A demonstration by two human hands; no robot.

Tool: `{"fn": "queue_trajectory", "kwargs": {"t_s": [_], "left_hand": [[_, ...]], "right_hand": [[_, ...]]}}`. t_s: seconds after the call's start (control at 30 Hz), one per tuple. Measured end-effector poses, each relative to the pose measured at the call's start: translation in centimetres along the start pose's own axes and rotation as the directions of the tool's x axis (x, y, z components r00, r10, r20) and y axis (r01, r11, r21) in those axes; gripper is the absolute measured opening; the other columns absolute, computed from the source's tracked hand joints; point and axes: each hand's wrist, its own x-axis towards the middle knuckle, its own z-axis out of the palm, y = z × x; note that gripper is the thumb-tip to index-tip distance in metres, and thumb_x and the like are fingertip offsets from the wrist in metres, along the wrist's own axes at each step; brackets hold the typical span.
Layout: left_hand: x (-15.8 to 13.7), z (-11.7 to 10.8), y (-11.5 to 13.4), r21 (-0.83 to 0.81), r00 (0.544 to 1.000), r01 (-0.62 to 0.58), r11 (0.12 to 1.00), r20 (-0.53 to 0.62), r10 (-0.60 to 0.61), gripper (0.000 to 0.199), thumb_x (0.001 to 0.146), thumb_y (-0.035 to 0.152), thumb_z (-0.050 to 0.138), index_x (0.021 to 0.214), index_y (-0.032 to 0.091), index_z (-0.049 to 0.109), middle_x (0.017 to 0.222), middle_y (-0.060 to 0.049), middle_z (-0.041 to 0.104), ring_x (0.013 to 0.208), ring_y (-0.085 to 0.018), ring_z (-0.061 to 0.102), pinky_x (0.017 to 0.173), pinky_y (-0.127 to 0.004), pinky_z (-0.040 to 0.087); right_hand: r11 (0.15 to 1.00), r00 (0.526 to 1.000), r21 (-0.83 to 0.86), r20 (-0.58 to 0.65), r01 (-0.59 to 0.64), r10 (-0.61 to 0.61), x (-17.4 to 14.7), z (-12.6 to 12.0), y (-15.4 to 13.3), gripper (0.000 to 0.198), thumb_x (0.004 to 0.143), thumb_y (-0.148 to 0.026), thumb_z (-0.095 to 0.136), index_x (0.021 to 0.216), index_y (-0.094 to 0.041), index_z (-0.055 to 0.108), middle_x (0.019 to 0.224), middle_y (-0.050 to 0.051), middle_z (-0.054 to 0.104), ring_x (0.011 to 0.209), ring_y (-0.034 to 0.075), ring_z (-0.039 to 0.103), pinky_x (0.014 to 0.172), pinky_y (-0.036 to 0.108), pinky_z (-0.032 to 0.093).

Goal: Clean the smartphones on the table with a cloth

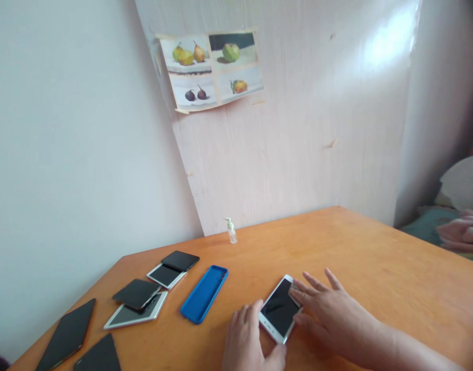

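Right hand (pixel 331 312) spread, left hand (pixel 244 337) half-curled, white phone (pixel 280 312) between
Lopsided push could skid it toward 12 o'clock tbh

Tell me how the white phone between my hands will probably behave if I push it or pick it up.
The white phone looks stiff, judging by its straight edges. Its shiny screen may be slippery under fingers and perhaps fragile. Lying flat on the table, it should slide rather than roll.
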Motion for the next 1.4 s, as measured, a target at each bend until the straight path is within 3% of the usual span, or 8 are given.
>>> {"fn": "queue_trajectory", "kwargs": {"t_s": [0.07,0.27,0.4,0.53,0.77,0.97,1.17,1.4], "left_hand": [[0.0,0.0,0.0,0.001,1.000,-0.006,1.000,-0.007,0.006,0.071,0.067,0.029,0.060,0.135,0.013,0.051,0.129,-0.016,0.059,0.123,-0.033,0.049,0.108,-0.045,0.034],[0.3,-0.2,-0.6,-0.028,0.998,-0.032,0.999,0.054,0.033,0.074,0.068,0.032,0.062,0.139,0.014,0.048,0.132,-0.017,0.057,0.123,-0.034,0.049,0.105,-0.045,0.036],[0.2,-0.4,-0.5,-0.034,0.998,-0.026,0.999,0.052,0.028,0.072,0.070,0.032,0.061,0.138,0.014,0.049,0.132,-0.016,0.058,0.124,-0.033,0.049,0.108,-0.044,0.034],[0.1,-0.7,-0.2,-0.040,0.999,-0.018,0.999,0.038,0.019,0.071,0.070,0.033,0.061,0.137,0.015,0.050,0.131,-0.015,0.058,0.124,-0.033,0.049,0.108,-0.044,0.034],[0.4,-0.7,-0.2,-0.021,0.999,-0.038,0.999,0.034,0.038,0.069,0.069,0.029,0.059,0.135,0.014,0.051,0.127,-0.015,0.061,0.119,-0.032,0.053,0.104,-0.042,0.039],[0.3,-0.9,-0.1,-0.023,0.999,-0.049,0.999,-0.024,0.048,0.066,0.070,0.030,0.060,0.134,0.014,0.052,0.127,-0.015,0.061,0.121,-0.031,0.054,0.105,-0.042,0.040],[0.5,-0.9,-0.2,-0.021,0.996,-0.077,0.997,-0.056,0.076,0.056,0.075,0.031,0.058,0.130,0.017,0.055,0.125,-0.013,0.064,0.119,-0.029,0.057,0.103,-0.040,0.044],[0.3,-1.1,0.3,-0.008,0.996,-0.032,0.999,-0.082,0.031,0.058,0.077,0.032,0.056,0.133,0.017,0.052,0.129,-0.012,0.062,0.123,-0.027,0.055,0.106,-0.040,0.041]], "right_hand": [[1.000,1.000,-0.001,0.007,-0.023,0.023,0.0,-0.2,-0.3,0.048,0.093,-0.041,0.051,0.139,-0.027,0.054,0.148,0.013,0.048,0.139,0.042,0.036,0.106,0.079,0.012],[0.951,0.961,0.176,0.058,0.255,-0.269,-0.5,0.2,-2.1,0.054,0.091,-0.045,0.055,0.143,-0.032,0.049,0.148,0.009,0.049,0.141,0.031,0.038,0.118,0.058,0.010],[0.995,0.998,0.081,0.008,0.056,-0.057,0.4,0.9,-0.3,0.050,0.096,-0.043,0.046,0.143,-0.030,0.049,0.150,0.011,0.046,0.141,0.034,0.036,0.113,0.071,0.006],[0.992,0.992,-0.005,-0.032,-0.124,0.124,1.2,1.3,0.5,0.055,0.096,-0.045,0.044,0.143,-0.018,0.049,0.147,0.019,0.048,0.140,0.037,0.037,0.111,0.073,0.006],[0.959,0.970,0.188,0.073,0.213,-0.230,0.8,0.2,-3.3,0.053,0.097,-0.044,0.044,0.148,-0.028,0.042,0.152,0.010,0.044,0.143,0.026,0.034,0.120,0.052,0.014],[0.997,1.000,0.078,-0.017,0.018,-0.017,2.0,0.6,-1.2,0.044,0.100,-0.037,0.036,0.137,-0.022,0.054,0.148,0.014,0.049,0.140,0.030,0.039,0.117,0.061,0.015],[0.940,0.956,0.174,-0.066,0.294,-0.286,1.6,1.0,-2.7,0.044,0.102,-0.040,0.032,0.141,-0.029,0.049,0.146,0.008,0.052,0.138,0.026,0.042,0.119,0.054,0.014],[0.989,0.996,0.129,-0.063,0.069,-0.061,3.2,1.2,0.3,0.044,0.101,-0.040,0.030,0.134,-0.025,0.055,0.148,0.012,0.049,0.141,0.031,0.037,0.115,0.064,0.011]]}}
